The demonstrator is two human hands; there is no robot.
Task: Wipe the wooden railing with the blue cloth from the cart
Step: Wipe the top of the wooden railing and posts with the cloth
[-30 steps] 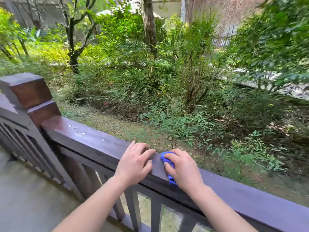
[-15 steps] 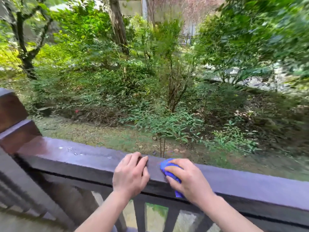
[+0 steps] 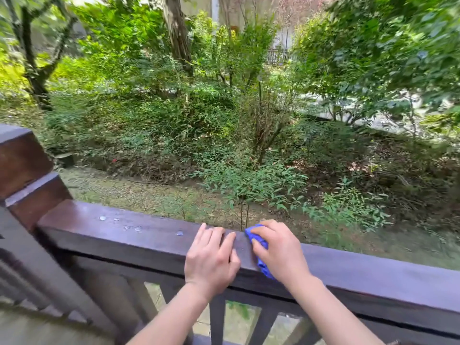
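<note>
A dark brown wooden railing [image 3: 124, 235] runs from the left post across the lower view toward the right. My right hand [image 3: 278, 250] presses a bunched blue cloth [image 3: 261, 255] onto the rail's top and front edge; most of the cloth is hidden under the palm. My left hand [image 3: 211, 257] lies flat on the rail just left of the cloth, fingers together, holding nothing. Several water drops [image 3: 132, 227] sit on the rail top to the left of my hands.
A thick square wooden post [image 3: 22, 170] ends the rail at the left. Vertical balusters [image 3: 216, 319] stand below the rail. Beyond the rail lies a garden with shrubs [image 3: 249, 185], trees and bare ground.
The view has swung, so the post sits further left and the rail looks more level. Both hands stay side by side on the rail, with the cloth still under my right hand.
</note>
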